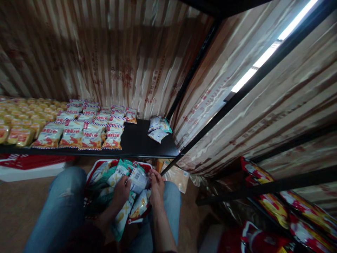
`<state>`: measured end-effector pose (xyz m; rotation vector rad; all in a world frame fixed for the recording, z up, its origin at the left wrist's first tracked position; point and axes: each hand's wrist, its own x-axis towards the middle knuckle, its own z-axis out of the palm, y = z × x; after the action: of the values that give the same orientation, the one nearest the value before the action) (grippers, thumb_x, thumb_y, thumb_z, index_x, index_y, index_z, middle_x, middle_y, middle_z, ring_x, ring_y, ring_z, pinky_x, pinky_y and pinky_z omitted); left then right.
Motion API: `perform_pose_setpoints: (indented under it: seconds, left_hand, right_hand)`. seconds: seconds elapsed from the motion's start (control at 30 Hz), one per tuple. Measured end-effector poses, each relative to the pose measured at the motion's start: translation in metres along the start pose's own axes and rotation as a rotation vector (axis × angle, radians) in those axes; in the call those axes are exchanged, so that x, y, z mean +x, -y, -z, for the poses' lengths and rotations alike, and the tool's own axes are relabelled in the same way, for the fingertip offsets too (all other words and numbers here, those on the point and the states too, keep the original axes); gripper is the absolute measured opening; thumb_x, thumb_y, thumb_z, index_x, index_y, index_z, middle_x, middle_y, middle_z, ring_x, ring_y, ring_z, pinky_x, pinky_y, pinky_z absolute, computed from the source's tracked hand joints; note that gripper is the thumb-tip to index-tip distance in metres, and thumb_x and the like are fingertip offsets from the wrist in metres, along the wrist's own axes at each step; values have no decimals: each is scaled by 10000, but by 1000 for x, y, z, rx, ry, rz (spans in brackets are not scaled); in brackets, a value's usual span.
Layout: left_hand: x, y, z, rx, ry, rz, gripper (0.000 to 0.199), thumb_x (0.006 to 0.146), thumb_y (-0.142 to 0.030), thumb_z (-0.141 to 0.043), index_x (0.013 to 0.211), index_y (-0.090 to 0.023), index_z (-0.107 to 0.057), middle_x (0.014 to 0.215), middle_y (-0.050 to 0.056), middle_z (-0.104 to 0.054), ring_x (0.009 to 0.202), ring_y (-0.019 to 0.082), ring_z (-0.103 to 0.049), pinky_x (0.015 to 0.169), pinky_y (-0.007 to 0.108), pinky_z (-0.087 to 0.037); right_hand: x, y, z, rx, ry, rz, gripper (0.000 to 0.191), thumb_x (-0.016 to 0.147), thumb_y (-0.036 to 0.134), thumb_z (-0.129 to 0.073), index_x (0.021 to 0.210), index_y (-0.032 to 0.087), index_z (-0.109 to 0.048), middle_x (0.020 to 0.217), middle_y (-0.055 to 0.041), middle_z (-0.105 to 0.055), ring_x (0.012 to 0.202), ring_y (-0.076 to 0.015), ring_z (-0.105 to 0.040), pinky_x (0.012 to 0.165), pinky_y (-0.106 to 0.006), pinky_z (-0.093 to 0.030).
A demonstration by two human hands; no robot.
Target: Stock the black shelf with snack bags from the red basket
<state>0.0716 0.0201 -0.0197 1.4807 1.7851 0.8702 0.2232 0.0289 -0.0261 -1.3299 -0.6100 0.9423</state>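
Black metal shelf (139, 140) at 12 o'clock is partly filled; left hand (121, 191) and right hand (157, 188) hold white-green snack packets (138, 180) over the full red basket (92, 174).

Both hands low between the knees, left hand (121, 191) and right hand (157, 186) with fingers curled.

hands: 2 (121, 191); white-green packets on shelf: 3 (159, 128); red basket: 1 (91, 175); black shelf: 1 (137, 140)
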Motion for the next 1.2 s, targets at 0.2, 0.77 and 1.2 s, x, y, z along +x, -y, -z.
perform_pose_setpoints:
  seconds: [0.2,0.77,1.2]
  left_hand:
    - [9,-7,20,-150,-94,41,191,796,-340,-378,730,-206,-497,680,19,-601,667,176,-583,664,297,-451]
    - [-5,-52,66,-456,-290,95,250,773,-421,-453,833,-196,-543,748,20,-615,739,187,-581,711,308,-463]
    - [-10,-68,88,-596,-234,202,162,704,-328,-526,758,-186,-580,673,-17,-601,641,142,-541,613,259,-444]
  right_hand:
    - [-4,4,-1,-110,-36,88,383,714,470,-623,930,156,-663,924,-92,-711,867,-216,-648,791,-339,-495]
    - [-18,59,-29,-202,84,210,382,808,420,-539,1091,172,-605,1131,-82,-653,1031,-194,-602,891,-323,-467]
    - [-13,66,-56,101,268,-161,393,653,468,-694,918,181,-650,793,-9,-699,699,-151,-637,639,-251,-508]
